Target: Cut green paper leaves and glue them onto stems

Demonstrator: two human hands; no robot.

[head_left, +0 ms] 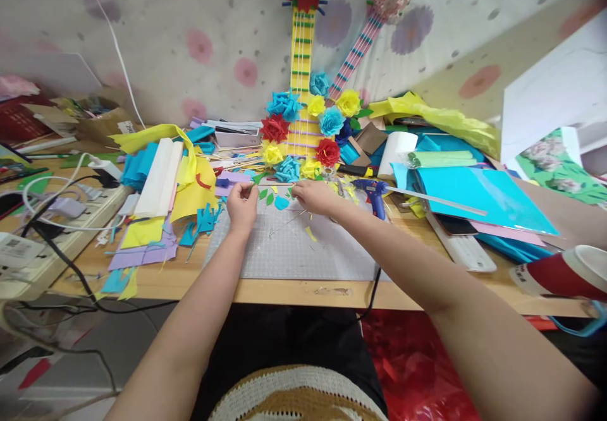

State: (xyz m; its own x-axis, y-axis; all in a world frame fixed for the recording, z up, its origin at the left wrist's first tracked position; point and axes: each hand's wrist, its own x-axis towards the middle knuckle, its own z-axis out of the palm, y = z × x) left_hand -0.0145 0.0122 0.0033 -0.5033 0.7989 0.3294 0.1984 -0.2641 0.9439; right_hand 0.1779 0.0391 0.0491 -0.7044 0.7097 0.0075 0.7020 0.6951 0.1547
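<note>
Over the far part of a grey cutting mat, my left hand is closed in a pinch. My right hand is closed too, a short way to its right. A thin pale strand stretches level between the fingers of both; whether it is wire, thread or stick I cannot tell. Green paper leaves and a blue paper piece lie between the hands. Just behind stands a yellow paper guitar covered in red, blue and yellow paper flowers. A blue glue gun rests right of my right hand.
A power strip with cables lies at the left. Crepe paper rolls and scraps sit beside it. Blue sheets, a white paper roll and a red-and-white cup are at the right. A pink guitar leans behind.
</note>
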